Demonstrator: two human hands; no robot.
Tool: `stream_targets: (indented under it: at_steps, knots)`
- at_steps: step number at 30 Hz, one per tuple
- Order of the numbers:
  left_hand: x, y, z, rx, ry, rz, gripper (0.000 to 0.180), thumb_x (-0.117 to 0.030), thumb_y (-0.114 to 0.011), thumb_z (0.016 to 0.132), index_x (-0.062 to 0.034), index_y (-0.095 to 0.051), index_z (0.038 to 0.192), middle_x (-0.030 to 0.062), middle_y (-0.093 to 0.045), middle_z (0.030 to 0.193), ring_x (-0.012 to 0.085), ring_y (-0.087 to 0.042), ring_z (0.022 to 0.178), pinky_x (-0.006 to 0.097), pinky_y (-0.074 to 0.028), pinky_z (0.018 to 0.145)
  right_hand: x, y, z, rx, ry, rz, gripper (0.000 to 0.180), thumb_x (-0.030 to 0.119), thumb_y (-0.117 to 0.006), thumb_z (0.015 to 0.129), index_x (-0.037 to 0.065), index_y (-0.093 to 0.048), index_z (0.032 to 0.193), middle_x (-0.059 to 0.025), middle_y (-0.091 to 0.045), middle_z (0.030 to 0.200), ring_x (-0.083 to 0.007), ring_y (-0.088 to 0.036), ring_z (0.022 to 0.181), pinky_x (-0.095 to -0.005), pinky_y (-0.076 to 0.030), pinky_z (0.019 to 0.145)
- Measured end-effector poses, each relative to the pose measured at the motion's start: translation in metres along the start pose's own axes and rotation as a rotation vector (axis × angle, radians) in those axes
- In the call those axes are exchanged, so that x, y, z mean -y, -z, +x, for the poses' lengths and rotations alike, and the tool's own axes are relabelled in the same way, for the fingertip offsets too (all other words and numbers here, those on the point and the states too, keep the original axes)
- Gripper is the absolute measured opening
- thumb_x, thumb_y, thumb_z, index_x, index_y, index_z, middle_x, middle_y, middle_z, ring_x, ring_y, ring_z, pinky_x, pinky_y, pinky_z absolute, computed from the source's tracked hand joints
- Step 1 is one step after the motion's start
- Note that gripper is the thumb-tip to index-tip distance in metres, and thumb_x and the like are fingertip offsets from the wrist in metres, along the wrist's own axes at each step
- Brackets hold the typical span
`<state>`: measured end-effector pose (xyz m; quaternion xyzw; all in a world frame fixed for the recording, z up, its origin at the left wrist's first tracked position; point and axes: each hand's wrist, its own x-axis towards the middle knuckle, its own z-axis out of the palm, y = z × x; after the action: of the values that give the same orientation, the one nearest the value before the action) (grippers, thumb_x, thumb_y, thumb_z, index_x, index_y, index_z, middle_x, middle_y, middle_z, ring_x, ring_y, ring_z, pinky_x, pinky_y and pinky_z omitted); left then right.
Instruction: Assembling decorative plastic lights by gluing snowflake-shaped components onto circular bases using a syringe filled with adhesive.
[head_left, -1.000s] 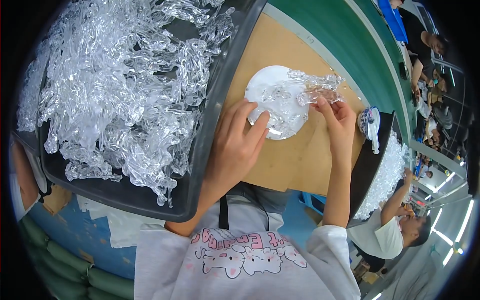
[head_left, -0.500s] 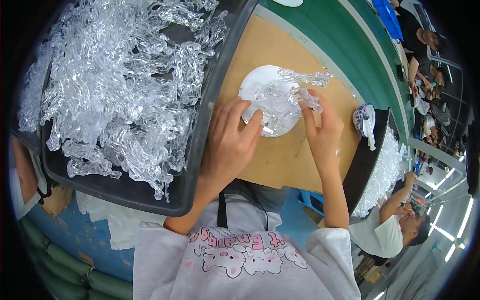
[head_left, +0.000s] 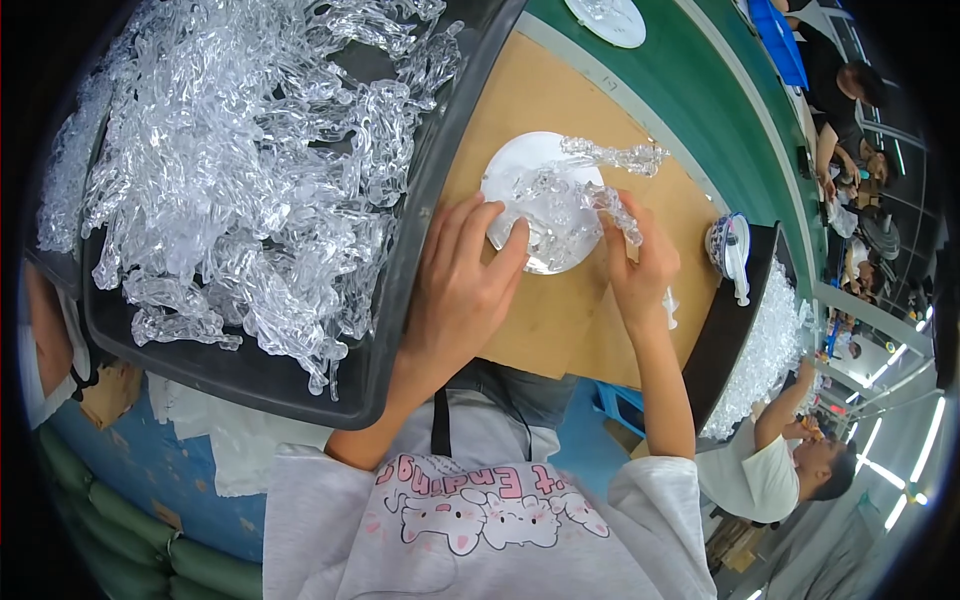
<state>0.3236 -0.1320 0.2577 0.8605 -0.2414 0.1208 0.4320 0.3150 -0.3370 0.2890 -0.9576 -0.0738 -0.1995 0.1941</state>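
A white plate [head_left: 513,153] lies in front of me, with several clear, faceted plastic pieces [head_left: 555,215] on it. My left hand [head_left: 468,270] is at the plate's left rim, thumb and forefinger apart; I see nothing gripped between them. At the right rim my right hand [head_left: 643,265] pinches a clear knobbly plastic piece [head_left: 617,213] between thumb and fingers. Another clear piece [head_left: 625,157] sticks out past the plate's upper right rim. A small white object [head_left: 670,308], partly hidden, shows just below my right hand; its kind is unclear.
A large black tray [head_left: 372,385] heaped with clear plastic pieces stands at left, over my left forearm's side. Brown board [head_left: 530,85] covers the worktop. At right are a patterned bowl [head_left: 716,245] with a white spoon and a black bin [head_left: 700,370]. Beyond runs a green belt [head_left: 665,75].
A white plate on the green belt has come further into view. My right hand has shifted slightly down and left with the clear piece. My left hand has hardly moved.
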Motion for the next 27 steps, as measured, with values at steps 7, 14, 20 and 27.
stream_targets:
  at_steps: [7,14,20,27]
  knots:
    - [-0.008,0.002,0.006,0.042,-0.007,0.079,0.033,-0.012,-0.07,0.076,-0.006,-0.061,0.108,0.0152,-0.051,0.113,0.0344,-0.048,0.114,0.049,-0.037,0.097,0.012,0.002,0.005,0.03,-0.044,-0.08,0.03,-0.001,-0.066,0.079,-0.001,-0.061,0.109,-0.0157,-0.067,0.097,-0.0265,-0.067,0.086,-0.0291,-0.051,0.073]
    - [-0.008,-0.001,0.009,0.128,-0.056,0.131,0.044,-0.017,-0.072,0.073,-0.0103,-0.06,0.114,0.0166,-0.046,0.112,0.0349,-0.043,0.116,0.05,-0.035,0.099,-0.017,-0.006,-0.011,-0.004,-0.187,0.268,0.031,0.001,-0.066,0.081,-0.001,-0.06,0.111,-0.0144,-0.068,0.099,-0.023,-0.067,0.089,-0.031,-0.051,0.076]
    - [-0.006,-0.003,0.009,0.114,-0.048,0.152,0.04,-0.019,-0.073,0.072,-0.0131,-0.063,0.11,0.0162,-0.046,0.112,0.0345,-0.042,0.118,0.052,-0.034,0.101,-0.011,-0.002,0.006,0.036,-0.128,0.242,0.03,0.001,-0.066,0.08,0.003,-0.06,0.11,-0.0147,-0.066,0.1,-0.0289,-0.066,0.087,-0.0337,-0.052,0.074]
    - [-0.006,-0.005,0.01,0.114,-0.038,0.16,0.037,-0.019,-0.072,0.074,-0.0141,-0.063,0.11,0.0155,-0.046,0.111,0.0348,-0.042,0.119,0.055,-0.033,0.101,-0.01,0.017,0.014,0.153,-0.185,0.132,0.03,0.005,-0.064,0.084,-0.001,-0.059,0.113,-0.0126,-0.068,0.098,-0.017,-0.066,0.089,-0.0265,-0.049,0.074]
